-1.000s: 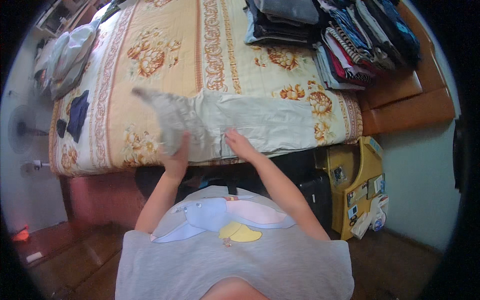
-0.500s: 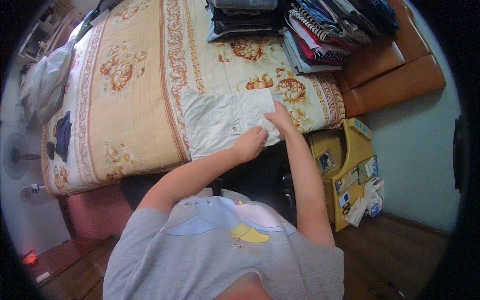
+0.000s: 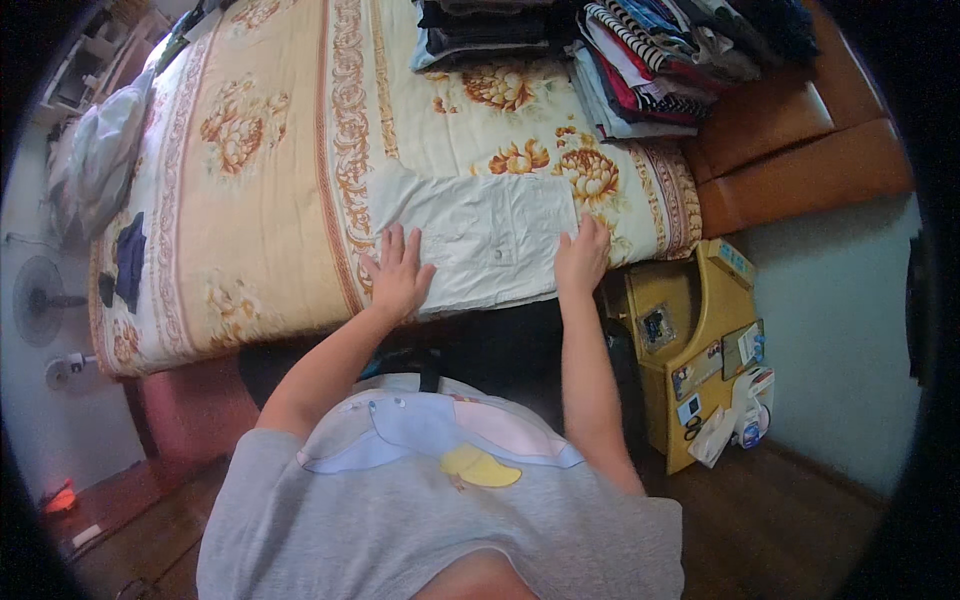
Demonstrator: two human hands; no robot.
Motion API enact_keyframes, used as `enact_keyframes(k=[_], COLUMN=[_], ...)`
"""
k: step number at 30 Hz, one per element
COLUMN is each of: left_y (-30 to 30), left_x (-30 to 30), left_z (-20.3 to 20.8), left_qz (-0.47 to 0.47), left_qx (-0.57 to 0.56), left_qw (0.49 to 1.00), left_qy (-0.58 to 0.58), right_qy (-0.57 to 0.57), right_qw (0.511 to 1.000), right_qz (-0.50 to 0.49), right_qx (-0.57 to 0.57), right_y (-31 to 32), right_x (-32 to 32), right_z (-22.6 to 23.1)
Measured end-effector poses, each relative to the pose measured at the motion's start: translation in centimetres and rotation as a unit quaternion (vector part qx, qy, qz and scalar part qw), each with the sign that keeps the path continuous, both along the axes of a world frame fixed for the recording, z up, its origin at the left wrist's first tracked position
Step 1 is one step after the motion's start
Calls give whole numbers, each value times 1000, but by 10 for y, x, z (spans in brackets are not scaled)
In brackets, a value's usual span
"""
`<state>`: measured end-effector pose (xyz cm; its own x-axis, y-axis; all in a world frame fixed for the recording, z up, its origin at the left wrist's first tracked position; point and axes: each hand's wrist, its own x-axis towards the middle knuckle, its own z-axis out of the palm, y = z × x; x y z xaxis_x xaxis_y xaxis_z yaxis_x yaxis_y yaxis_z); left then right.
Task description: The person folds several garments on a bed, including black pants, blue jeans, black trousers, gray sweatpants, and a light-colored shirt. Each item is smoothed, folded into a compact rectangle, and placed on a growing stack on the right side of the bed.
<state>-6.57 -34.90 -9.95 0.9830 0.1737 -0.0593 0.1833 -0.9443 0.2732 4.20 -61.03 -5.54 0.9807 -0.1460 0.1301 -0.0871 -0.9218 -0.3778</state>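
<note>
A folded white garment, with a flap and a round metal button, lies flat at the near edge of the bed. Its cloth is lightly creased. My left hand rests on its left end with the fingers spread. At the opposite end, my right hand has its fingers curled closed around the garment's right edge. The garment's exact kind cannot be made out from this folded shape.
A floral quilt covers the bed. Folded dark clothes and a taller mixed clothes stack stand at the far side, by a brown leather headboard. A yellow bedside cabinet is at right; small dark cloths lie at left.
My left hand has moved left from the garment's lower right and opened onto its left end. My right hand has shifted slightly right and down along the edge. The garment lies flatter and straighter.
</note>
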Motion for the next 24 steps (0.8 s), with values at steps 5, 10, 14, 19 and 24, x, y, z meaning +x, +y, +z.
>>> enact_keyframes(k=[5, 10, 14, 19, 24], left_y=[-16, -24, -23, -8, 32], left_x=[-16, -13, -5, 48, 89], left_z=[38, 15, 24, 34, 7], left_qz=[-189, -273, -255, -78, 19], left_qx=[31, 234, -36, 26, 76], left_qw=[982, 933, 966, 994, 997], left_qy=[4, 16, 23, -70, 16], right_qy=[149, 44, 36, -67, 97], right_qw=[986, 995, 994, 994, 984], right_qz=[-66, -25, -85, 78, 90], right_qx=[47, 83, 58, -45, -123], right_y=[-20, -22, -20, 19, 44], right_x=[-26, -29, -31, -22, -2], right_z=[-3, 5, -4, -18, -49])
